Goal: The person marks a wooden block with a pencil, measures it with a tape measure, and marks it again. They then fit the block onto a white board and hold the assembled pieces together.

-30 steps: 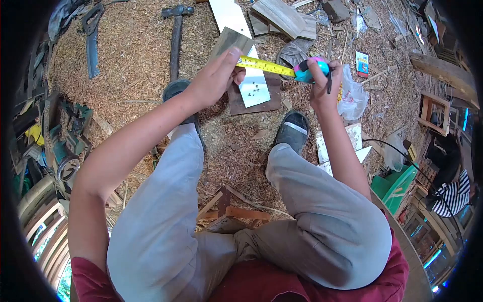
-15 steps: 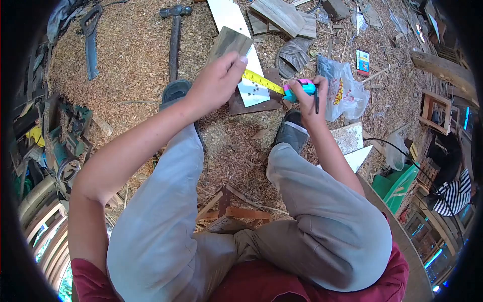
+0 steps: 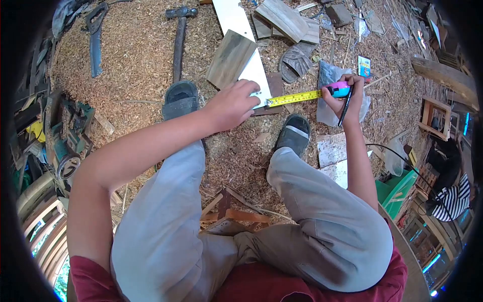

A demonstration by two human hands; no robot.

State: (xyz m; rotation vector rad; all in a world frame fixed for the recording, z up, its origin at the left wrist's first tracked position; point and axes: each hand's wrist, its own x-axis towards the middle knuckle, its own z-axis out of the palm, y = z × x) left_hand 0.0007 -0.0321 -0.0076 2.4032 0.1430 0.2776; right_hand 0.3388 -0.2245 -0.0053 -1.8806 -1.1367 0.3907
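My right hand is closed round a pink and turquoise tape measure, with a dark pen also between its fingers. The yellow blade runs left from the case to the near end of a long white board. My left hand rests at that end, its fingers bent over the board's left edge; whether it grips anything is hidden. Just above it, a brown wooden piece lies tilted across the white board.
A hammer and a saw lie on wood shavings at the upper left. Wooden pieces and a plastic bag are at the upper right. Sandals cover both feet. A person in striped clothing is at the far right.
My right hand has moved right with the tape measure, and more blade shows. My left hand has moved down and right, off the brown wooden piece, to the white board's end.
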